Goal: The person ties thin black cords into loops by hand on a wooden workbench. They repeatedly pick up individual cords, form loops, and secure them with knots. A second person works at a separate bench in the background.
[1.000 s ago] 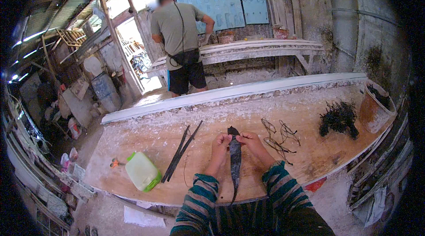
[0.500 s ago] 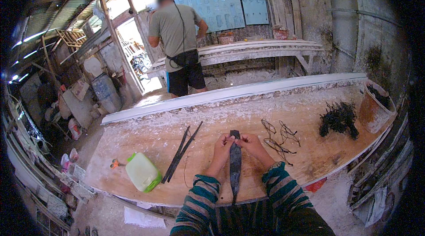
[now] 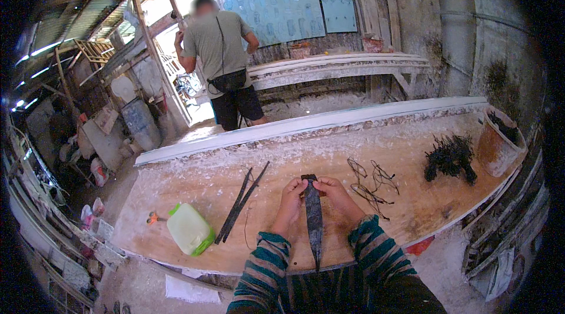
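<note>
A long dark tapered strip [image 3: 313, 220] lies lengthwise in front of me on the wooden workbench [image 3: 412, 155], its pointed end toward my body. My left hand [image 3: 291, 199] and my right hand [image 3: 337, 194] both pinch its wide far end, one on each side. Two thin dark sticks [image 3: 242, 203] lie to the left of my left hand. Loops of dark cord or wire [image 3: 368, 184] lie just right of my right hand.
A pale green plastic container [image 3: 189, 230] and a small orange tool [image 3: 154, 218] sit at the bench's left end. A dark tangled pile [image 3: 450, 158] and a brown bucket [image 3: 497, 143] are at the right. A person [image 3: 223, 61] stands beyond the bench, back turned.
The dark strip has been pulled slightly nearer to me and straightened; both hands stay on its far end. The person beyond the bench has barely moved.
</note>
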